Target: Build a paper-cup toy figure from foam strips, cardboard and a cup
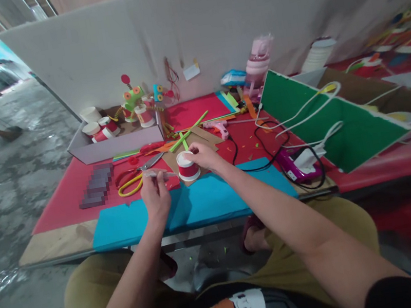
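Observation:
A small paper cup (188, 169), white with a red band around it, stands upside down near the table's front, on the brown cardboard. My right hand (208, 156) is closed at its top and side, fingertips on the white end. Just left of the cup, my left hand (156, 194) is pinched around a thin, pale, translucent strip (150, 173) that points toward the cup; its exact kind is unclear. Beside the left hand lie yellow-handled scissors (129, 187) and larger red-handled scissors (145, 166). Green paper strips (193, 127) rest behind the cup.
A blue pad (221, 201) lines the front edge. At right are a purple power strip (301, 165), looping cables and a tilted green board (325, 119). A pink glue gun (219, 128) lies behind. An open box (116, 148) at left holds cups and figures.

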A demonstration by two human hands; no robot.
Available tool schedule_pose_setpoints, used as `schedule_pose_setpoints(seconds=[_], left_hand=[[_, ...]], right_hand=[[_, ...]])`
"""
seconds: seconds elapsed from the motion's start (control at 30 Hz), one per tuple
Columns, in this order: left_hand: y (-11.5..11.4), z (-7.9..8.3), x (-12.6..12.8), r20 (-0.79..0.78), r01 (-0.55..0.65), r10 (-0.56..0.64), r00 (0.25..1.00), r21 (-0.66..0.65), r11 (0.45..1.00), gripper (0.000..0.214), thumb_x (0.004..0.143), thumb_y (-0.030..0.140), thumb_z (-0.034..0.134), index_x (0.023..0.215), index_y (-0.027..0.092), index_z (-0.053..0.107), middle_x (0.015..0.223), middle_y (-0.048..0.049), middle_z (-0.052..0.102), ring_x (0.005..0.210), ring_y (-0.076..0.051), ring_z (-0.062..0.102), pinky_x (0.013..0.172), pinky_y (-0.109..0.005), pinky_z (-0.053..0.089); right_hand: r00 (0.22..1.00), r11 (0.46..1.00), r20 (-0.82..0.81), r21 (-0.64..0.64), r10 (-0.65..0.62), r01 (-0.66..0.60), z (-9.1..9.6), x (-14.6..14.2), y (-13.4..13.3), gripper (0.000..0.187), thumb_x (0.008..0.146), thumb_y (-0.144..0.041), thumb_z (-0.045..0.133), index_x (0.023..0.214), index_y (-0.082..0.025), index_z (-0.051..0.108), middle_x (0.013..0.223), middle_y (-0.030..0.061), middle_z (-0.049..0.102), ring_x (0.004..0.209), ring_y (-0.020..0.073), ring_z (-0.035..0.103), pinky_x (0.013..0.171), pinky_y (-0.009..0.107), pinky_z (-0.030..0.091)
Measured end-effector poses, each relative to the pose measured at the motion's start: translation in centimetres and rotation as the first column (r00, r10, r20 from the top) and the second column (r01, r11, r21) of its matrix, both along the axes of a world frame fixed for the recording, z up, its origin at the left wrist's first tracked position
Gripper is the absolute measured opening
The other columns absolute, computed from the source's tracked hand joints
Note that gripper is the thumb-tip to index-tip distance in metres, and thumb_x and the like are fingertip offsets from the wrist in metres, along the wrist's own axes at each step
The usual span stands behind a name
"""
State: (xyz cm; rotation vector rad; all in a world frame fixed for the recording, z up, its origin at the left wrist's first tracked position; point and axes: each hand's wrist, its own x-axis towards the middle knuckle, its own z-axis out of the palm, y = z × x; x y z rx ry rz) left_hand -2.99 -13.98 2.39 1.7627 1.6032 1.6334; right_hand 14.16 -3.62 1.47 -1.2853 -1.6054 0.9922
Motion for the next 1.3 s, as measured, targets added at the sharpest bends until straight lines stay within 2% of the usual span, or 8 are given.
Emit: schedule_pose_setpoints(seconds=[0.1,0.33,0.5,0.6,0.7,0.9,1.07,1.3], left_hand=[[2.7,0.1,-0.8,0.172,0.019,-0.015,0.985,-0.022,1.000,0.014,0.091,0.035,0.048,0.087,0.023,0.053,0.077,-0.0012,0.061,0.071,-0.015,0.059,0.072,-0.028,0.046],[9.7,0.3,-1.2,0.528,0.296,-0.184,0.829,-0.135,0.946,0.013,0.085,0.028,0.055,0.079,0.020,0.046,0.064,0.0024,0.059,0.050,-0.011,0.054,0.055,-0.025,0.046],[12.7,1.4,-0.5,0.547,0.468,-0.266,0.794,-0.270,0.841,0.019,0.080,0.024,0.062,0.071,0.018,0.047,0.052,0.0039,0.053,0.044,-0.010,0.051,0.050,-0.023,0.044],[14.6,1.8,0.3,0.557,0.516,-0.271,0.785,-0.348,0.782,0.016,0.075,0.015,0.064,0.070,0.017,0.048,0.052,0.0035,0.055,0.043,-0.010,0.051,0.049,-0.023,0.043],[16.4,1.9,1.5,0.542,0.598,-0.348,0.765,-0.395,0.697,0.014,0.073,0.010,0.064,0.071,0.016,0.051,0.054,0.0023,0.058,0.048,-0.011,0.055,0.051,-0.022,0.044],[17.3,2.5,3.8,0.484,0.680,-0.478,0.733,-0.490,0.545,0.015,0.083,0.006,0.054,0.071,0.014,0.056,0.055,0.0004,0.059,0.052,-0.012,0.056,0.060,-0.025,0.045],[17.6,2.9,4.5,0.440,0.687,-0.532,0.723,-0.540,0.487,0.021,0.089,0.003,0.046,0.072,0.013,0.056,0.054,0.0010,0.059,0.049,-0.010,0.051,0.059,-0.024,0.042],[17.9,3.0,5.0,0.459,0.713,-0.559,0.691,-0.560,0.422,0.019,0.087,0.005,0.048,0.074,0.014,0.059,0.056,0.0007,0.061,0.051,-0.011,0.051,0.056,-0.024,0.039]], right_hand=[[1.000,1.000,-0.005,0.000,0.016,-0.016,0.5,0.1,-0.4,0.024,0.066,-0.041,0.062,0.072,-0.020,0.053,0.069,-0.0035,0.057,0.068,0.0144,0.054,0.061,0.025,0.039],[1.000,1.000,-0.006,0.003,0.023,-0.023,0.7,0.1,-0.7,0.027,0.065,-0.045,0.062,0.072,-0.020,0.054,0.068,-0.0026,0.055,0.066,0.0146,0.050,0.063,0.026,0.038],[0.998,1.000,0.061,-0.005,-0.003,0.003,0.9,-0.1,-0.7,0.024,0.069,-0.042,0.061,0.074,-0.019,0.052,0.068,-0.0035,0.055,0.066,0.0136,0.051,0.063,0.025,0.039],[0.981,0.999,0.191,-0.031,-0.036,0.043,1.4,0.0,-0.8,0.025,0.071,-0.040,0.064,0.076,-0.019,0.051,0.070,-0.0027,0.056,0.069,0.0137,0.053,0.063,0.023,0.039],[0.945,0.998,0.325,-0.033,-0.034,0.047,2.1,0.3,-0.5,0.028,0.075,-0.045,0.063,0.079,-0.018,0.055,0.073,0.0001,0.060,0.072,0.0153,0.055,0.063,0.024,0.039],[0.879,0.993,0.463,-0.075,0.114,-0.089,3.4,1.0,0.5,0.040,0.078,-0.054,0.059,0.082,-0.014,0.062,0.078,0.0063,0.065,0.076,0.0191,0.060,0.064,0.025,0.041],[0.873,0.998,0.484,-0.035,0.059,-0.048,3.7,1.0,0.1,0.045,0.078,-0.057,0.059,0.089,-0.013,0.063,0.081,0.0085,0.068,0.082,0.0208,0.062,0.068,0.025,0.043],[0.896,0.996,0.437,-0.057,0.084,-0.066,3.8,1.1,-0.1,0.041,0.078,-0.056,0.059,0.085,-0.016,0.064,0.076,0.0059,0.068,0.082,0.0203,0.063,0.068,0.025,0.043]])
